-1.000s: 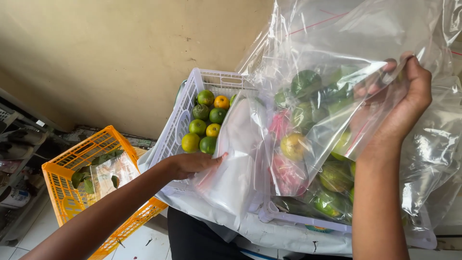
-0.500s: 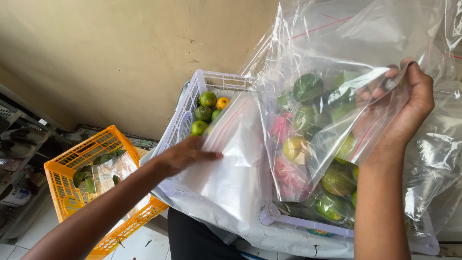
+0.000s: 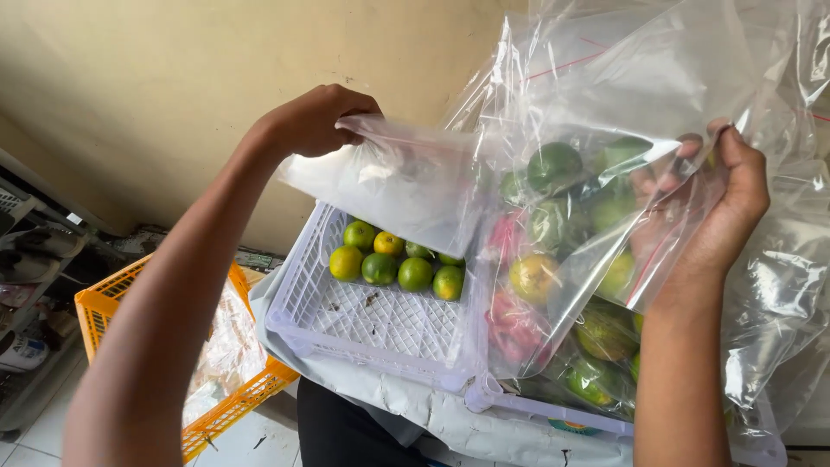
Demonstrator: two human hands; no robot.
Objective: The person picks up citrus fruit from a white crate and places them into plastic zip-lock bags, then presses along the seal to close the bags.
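Observation:
My left hand (image 3: 313, 119) is raised and pinches the top edge of a clear plastic bag (image 3: 406, 186) that hangs over the white crate (image 3: 346, 333). My right hand (image 3: 722, 203) grips a bundle of large clear zip bags (image 3: 622, 104) held up in front of me. Through these bags I see green and yellow citrus fruits (image 3: 553, 169) and something pink (image 3: 510, 320). In the white crate lie several green and yellow-orange citrus fruits (image 3: 393, 259) against its far wall.
An orange plastic crate (image 3: 112, 303) with a plastic sheet inside stands on the tiled floor at the lower left. A beige wall (image 3: 156, 95) rises behind. Dark shelves with odds and ends sit at the far left (image 3: 30, 259).
My left hand has risen from low over the white crate to chest height, lifting the clear bag with it and uncovering the crate's bottom and fruits. My right hand keeps its grip.

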